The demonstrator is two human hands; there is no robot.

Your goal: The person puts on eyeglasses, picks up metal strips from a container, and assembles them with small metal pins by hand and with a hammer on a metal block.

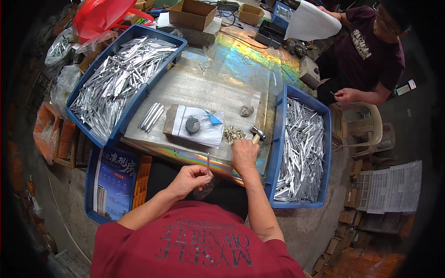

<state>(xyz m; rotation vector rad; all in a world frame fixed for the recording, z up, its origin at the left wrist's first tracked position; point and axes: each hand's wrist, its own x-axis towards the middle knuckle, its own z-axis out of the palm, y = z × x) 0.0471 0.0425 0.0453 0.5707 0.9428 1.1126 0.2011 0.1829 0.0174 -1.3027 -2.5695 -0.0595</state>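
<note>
In my left hand (191, 180) a slim metal strip (208, 161) stands nearly upright, pinched between thumb and fingers near the table's front edge. My right hand (244, 154) is closed around the wooden handle of a small hammer (257, 133), its head lying beyond my fingers. Just left of the hammer is a loose pile of small brass-coloured parts (234, 134). A dark round metal piece (192, 125) sits on white paper (204, 135) over a block, along with a blue scrap (213, 118). Several silver strips (151, 117) lie side by side left of the block.
Blue crates full of silver strips flank the table: one at left (180, 45), one at right (327, 139). A small bag of parts (247, 110) lies beyond the brass pile. Cardboard boxes (192, 14) stand at the back. A co-worker (371, 51) sits at far right, holding a small piece.
</note>
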